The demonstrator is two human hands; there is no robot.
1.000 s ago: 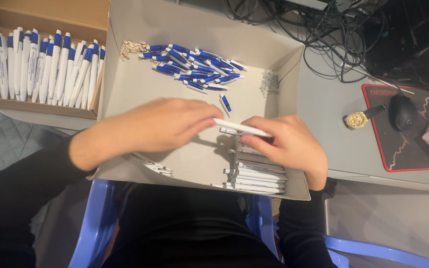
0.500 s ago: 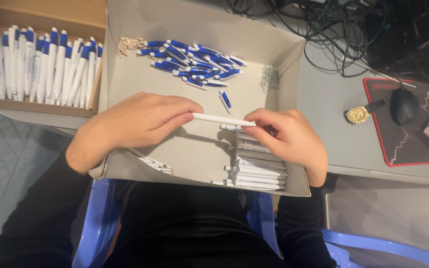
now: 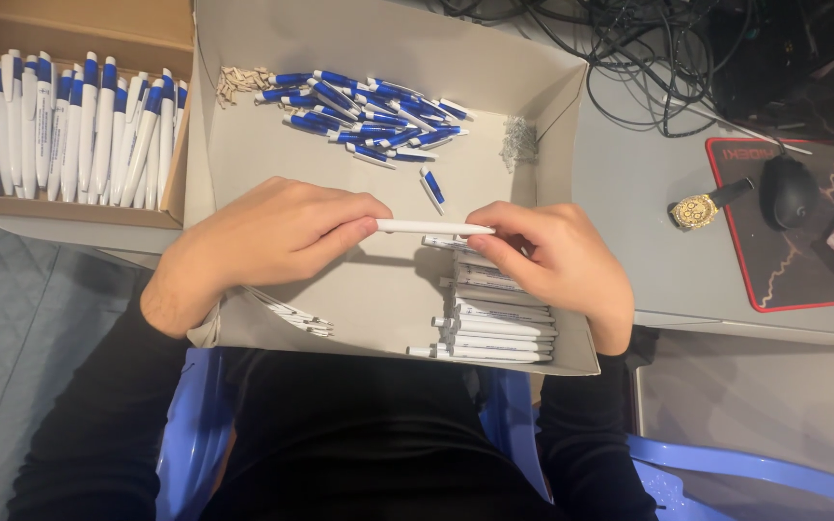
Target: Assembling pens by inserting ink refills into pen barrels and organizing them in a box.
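One white pen barrel (image 3: 433,228), held level over the middle of the shallow grey box (image 3: 552,106); left hand (image 3: 272,234) pinches one end with a narrow grip, right hand (image 3: 557,256) pinches the other end likewise. Grey box contents: pile of blue pen caps (image 3: 364,111) at the far wall, too many to count; one loose blue cap (image 3: 432,187) just beyond the barrel; stack of white barrels (image 3: 494,328) below the right hand, partly hidden by it; thin refills (image 3: 291,314) under the left wrist. Left of the grey box: one brown box (image 3: 69,24) holding a row of assembled pens (image 3: 60,125). Right of it, on the tabletop (image 3: 629,183): one gold wristwatch (image 3: 699,209), one black mouse (image 3: 788,190) on a mat, tangled cables (image 3: 629,48).
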